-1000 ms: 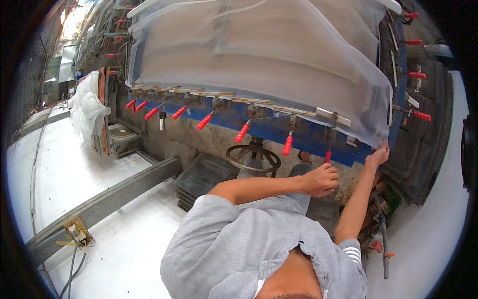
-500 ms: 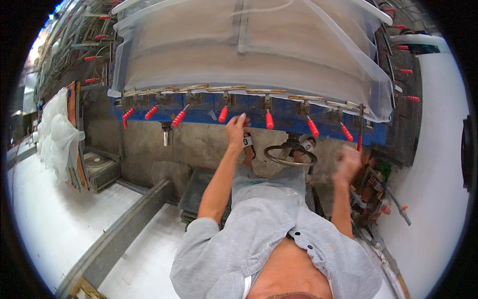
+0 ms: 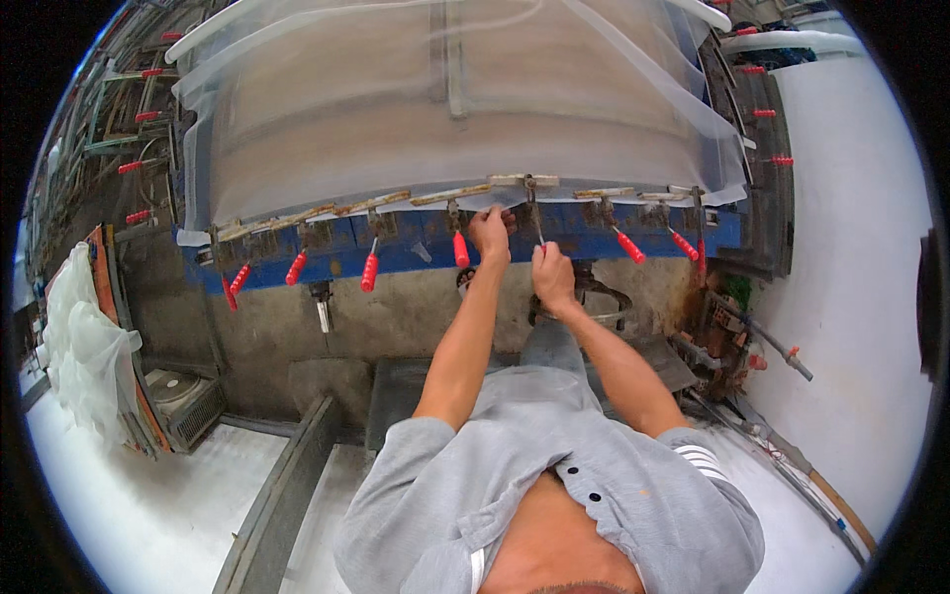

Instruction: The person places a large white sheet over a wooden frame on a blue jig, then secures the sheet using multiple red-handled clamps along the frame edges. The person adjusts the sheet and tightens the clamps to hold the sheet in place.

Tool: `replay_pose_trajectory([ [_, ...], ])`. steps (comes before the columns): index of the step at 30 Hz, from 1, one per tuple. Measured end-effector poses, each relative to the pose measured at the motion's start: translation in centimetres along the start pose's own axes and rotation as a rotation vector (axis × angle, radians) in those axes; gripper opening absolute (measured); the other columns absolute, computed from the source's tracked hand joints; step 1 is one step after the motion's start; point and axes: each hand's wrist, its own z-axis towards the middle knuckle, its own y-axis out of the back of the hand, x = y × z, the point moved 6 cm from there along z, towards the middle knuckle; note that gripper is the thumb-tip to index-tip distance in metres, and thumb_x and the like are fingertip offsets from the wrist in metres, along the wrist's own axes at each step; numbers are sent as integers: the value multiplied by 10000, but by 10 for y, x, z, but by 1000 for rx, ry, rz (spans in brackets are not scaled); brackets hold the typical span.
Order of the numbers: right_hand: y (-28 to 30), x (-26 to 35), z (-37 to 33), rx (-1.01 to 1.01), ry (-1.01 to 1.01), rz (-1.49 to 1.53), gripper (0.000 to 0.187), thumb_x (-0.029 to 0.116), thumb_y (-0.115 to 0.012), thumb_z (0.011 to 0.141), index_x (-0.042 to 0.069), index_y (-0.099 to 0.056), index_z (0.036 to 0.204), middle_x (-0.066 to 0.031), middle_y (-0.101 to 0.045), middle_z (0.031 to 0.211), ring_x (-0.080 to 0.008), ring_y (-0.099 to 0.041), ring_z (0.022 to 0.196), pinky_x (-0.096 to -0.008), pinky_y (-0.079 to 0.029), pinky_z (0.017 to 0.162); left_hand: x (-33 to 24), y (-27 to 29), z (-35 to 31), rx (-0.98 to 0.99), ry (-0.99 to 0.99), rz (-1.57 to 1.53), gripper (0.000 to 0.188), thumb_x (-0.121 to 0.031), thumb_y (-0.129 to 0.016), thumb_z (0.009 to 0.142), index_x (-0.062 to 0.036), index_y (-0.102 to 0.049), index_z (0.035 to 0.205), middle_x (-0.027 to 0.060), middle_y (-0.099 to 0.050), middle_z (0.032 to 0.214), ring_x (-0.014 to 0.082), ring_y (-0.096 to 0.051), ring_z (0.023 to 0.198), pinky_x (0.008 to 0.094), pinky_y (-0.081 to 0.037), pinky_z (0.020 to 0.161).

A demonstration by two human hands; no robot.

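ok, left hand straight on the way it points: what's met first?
The translucent sheet, likely, at its near edge just beyond the left hand; they may be touching, depth is unclear.

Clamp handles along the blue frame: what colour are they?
The clamp handles are red, clearest in the head view.

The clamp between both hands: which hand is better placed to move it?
Probably the right hand: it appears closed on the clamp, while the left hand is beside it, near the sheet.
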Motion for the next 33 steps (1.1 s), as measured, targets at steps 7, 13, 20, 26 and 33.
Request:
replay_pose_trajectory([
  [7, -31, -23, -6, -86, 12, 34, 218, 215, -439, 931, 9, -486, 989, -232, -607, 752, -431, -592, 664, -510, -458, 577, 5, 3, 3, 65, -10, 186, 178, -176, -572, 859, -6, -589, 812, 93, -634, 729, 177, -611, 539, 281, -424, 440],
  [13, 75, 28, 20, -66, 222, -340, 410, 347, -578, 829, 12, -509, 1056, -197, -591, 1011, -355, -544, 1005, -480, -445, 818, -5, 0, 12, 120, 22, 146, 205, -193, -564, 858, 6, -599, 823, 82, -654, 754, 166, -629, 550, 261, -416, 447],
  [20, 111, -116, 27, 400, -381, -299, 441, 448, -552, 863, 29, -589, 996, -225, -637, 846, -413, -611, 844, -505, -484, 714, 1, 6, 8, 134, 11, 151, 212, -175, -550, 861, 27, -612, 881, 111, -662, 786, 195, -653, 586, 269, -419, 448],
  [26, 45, -160, -10, -114, -159, -97, 367, 388, -479, 922, 40, -519, 810, -200, -582, 592, -411, -571, 539, -501, -436, 504, -3, 2, -6, 112, -8, 224, 204, -167, -552, 859, 26, -616, 879, 112, -663, 787, 207, -657, 599, 271, -430, 442],
  [33, 101, -116, 0, 271, -126, -289, 350, 385, -587, 851, 38, -548, 872, -187, -598, 967, -337, -577, 936, -467, -479, 670, -6, 5, 6, 130, -10, 189, 213, -204, -563, 868, -5, -616, 921, 117, -676, 832, 206, -668, 625, 249, -462, 452],
])
